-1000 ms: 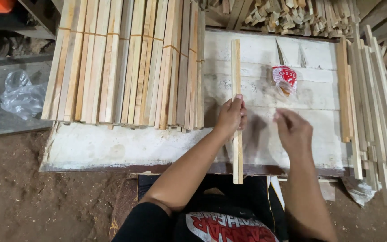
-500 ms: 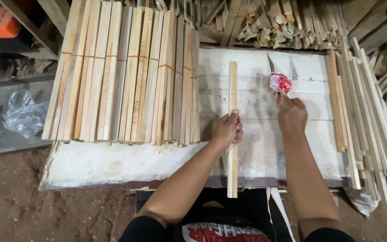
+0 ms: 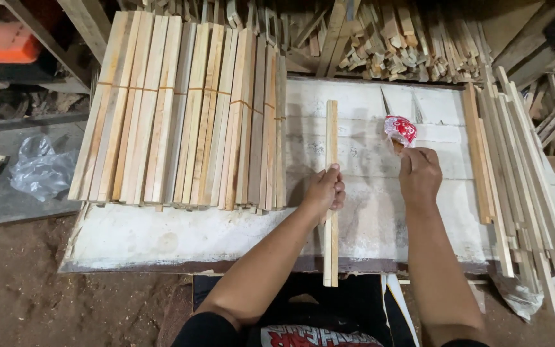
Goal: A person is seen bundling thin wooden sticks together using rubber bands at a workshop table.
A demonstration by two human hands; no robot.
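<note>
A long thin wooden strip point(image 3: 331, 138) lies lengthwise on the white worktable point(image 3: 162, 238), its near end sticking out over the front edge. My left hand point(image 3: 324, 191) is closed around the strip near its middle and presses it to the table. My right hand point(image 3: 420, 175) reaches up to a small red-and-white packet point(image 3: 401, 130) at the table's right centre, fingers touching its lower edge. Whether the fingers grip the packet is hidden by the back of the hand.
Bundles of wooden strips tied with bands point(image 3: 181, 115) cover the table's left half. More loose strips point(image 3: 515, 180) lie along the right edge. Scrap wood pieces point(image 3: 387, 45) pile behind the table. A crumpled plastic bag point(image 3: 40, 168) sits at the left; dirt floor below.
My right hand has moved from the table's near part up to the red-and-white packet. My left hand stays on the strip.
</note>
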